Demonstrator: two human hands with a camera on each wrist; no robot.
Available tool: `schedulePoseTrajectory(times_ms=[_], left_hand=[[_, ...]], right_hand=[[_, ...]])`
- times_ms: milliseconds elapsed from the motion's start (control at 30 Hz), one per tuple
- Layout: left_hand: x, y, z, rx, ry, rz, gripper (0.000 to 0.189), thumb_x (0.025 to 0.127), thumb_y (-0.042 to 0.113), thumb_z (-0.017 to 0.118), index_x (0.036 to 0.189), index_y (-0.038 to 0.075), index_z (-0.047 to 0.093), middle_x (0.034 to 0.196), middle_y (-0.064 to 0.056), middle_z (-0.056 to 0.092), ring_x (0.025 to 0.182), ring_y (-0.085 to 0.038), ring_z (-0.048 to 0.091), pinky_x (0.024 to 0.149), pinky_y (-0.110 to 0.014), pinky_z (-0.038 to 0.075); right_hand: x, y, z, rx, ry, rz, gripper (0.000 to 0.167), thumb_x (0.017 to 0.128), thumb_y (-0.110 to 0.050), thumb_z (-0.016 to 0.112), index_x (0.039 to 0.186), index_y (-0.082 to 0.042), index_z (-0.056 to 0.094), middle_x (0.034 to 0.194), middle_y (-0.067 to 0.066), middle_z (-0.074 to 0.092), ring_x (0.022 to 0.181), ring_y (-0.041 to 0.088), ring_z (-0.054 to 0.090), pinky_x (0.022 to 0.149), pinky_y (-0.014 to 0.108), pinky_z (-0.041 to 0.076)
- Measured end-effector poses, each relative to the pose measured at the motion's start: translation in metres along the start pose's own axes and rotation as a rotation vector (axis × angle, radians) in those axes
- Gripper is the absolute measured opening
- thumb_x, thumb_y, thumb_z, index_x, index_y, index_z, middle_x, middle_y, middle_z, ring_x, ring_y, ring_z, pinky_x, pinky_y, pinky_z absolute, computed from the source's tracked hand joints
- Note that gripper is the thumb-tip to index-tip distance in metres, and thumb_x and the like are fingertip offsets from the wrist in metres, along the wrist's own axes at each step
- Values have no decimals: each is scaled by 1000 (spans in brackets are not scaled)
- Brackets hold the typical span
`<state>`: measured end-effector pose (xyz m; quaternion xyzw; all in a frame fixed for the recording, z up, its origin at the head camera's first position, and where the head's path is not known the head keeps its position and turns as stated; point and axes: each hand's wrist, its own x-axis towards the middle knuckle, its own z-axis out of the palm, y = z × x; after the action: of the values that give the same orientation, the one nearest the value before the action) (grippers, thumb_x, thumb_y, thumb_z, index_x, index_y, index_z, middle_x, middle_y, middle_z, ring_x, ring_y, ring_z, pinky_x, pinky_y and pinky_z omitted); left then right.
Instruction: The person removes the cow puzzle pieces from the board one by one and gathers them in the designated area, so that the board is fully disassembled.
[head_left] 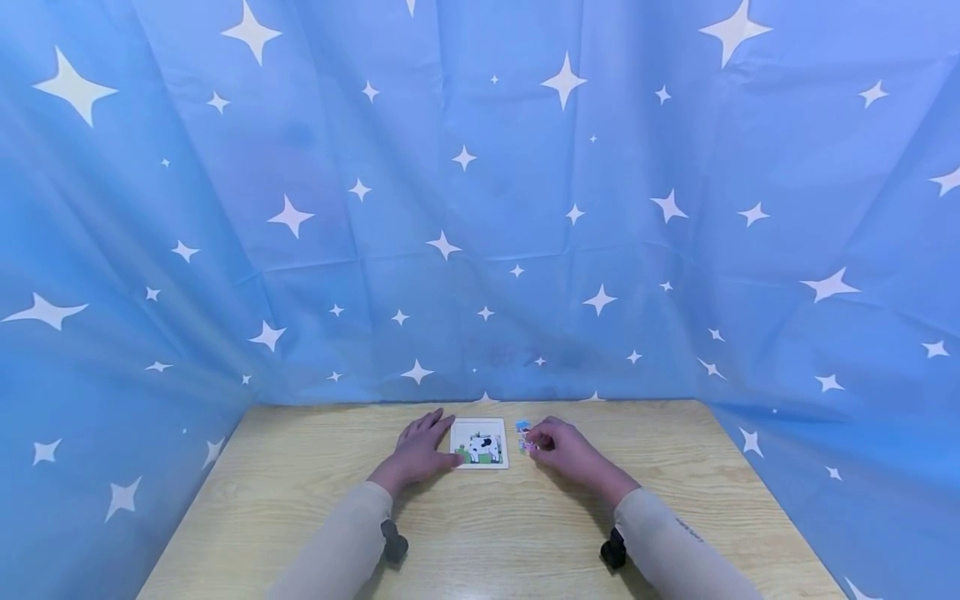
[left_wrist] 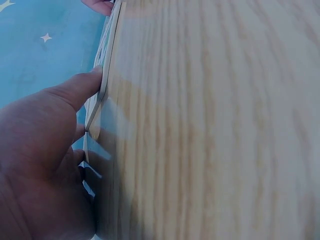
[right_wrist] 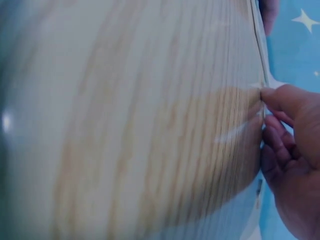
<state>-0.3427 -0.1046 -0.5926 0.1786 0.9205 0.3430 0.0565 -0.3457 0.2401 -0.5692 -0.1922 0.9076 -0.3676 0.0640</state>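
A square puzzle board (head_left: 462, 430) with a pale frame lies flat on the table, a black-and-white cow on green grass showing inside it. My left hand (head_left: 422, 447) rests at its left side with spread fingers; the thumb (left_wrist: 82, 90) touches the board's edge. Just right of the board are small puzzle pieces (head_left: 522, 427) in blue and pink. My right hand (head_left: 564, 451) is over them, thumb and curled fingers pinching a piece at the table surface. The fingers hide part of these pieces. In the right wrist view the right hand (right_wrist: 295, 145) hides the pinched piece.
The wooden table (head_left: 487, 533) ends at the back against a blue curtain (head_left: 480, 208) with white stars, which also hangs along both sides. A dark wrist camera (head_left: 393, 543) sits on the left sleeve, another camera (head_left: 613, 550) on the right.
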Motion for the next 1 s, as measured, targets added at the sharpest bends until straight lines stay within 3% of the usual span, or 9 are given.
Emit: schedulePoseTrajectory(times_ms=[267, 700, 1000], left_hand=[[5, -6, 3, -5, -4, -13, 90, 96, 53, 80, 171, 19, 44, 183, -13, 24, 166, -49, 16, 133, -70, 9], [4, -2, 3, -2, 7, -17, 89, 97, 52, 79, 171, 18, 45, 183, -13, 25, 166, -50, 16, 133, -69, 10], [-10, 26, -14, 28, -21, -45, 85, 100, 46, 79, 170, 10, 45, 181, -19, 27, 164, -52, 20, 131, -72, 15]], right_hand=[[-1, -5, 0, -4, 26, -9, 18, 102, -10, 81, 119, -12, 79, 109, -2, 64, 98, 14, 61, 87, 31, 58], [8, -36, 10, 40, 35, -99, 17, 105, -10, 77, 121, -6, 77, 115, 6, 68, 102, 19, 65, 89, 38, 58], [31, -55, 32, 1, -38, -141, 31, 102, -13, 81, 130, -1, 73, 118, 7, 64, 96, 17, 63, 87, 39, 58]])
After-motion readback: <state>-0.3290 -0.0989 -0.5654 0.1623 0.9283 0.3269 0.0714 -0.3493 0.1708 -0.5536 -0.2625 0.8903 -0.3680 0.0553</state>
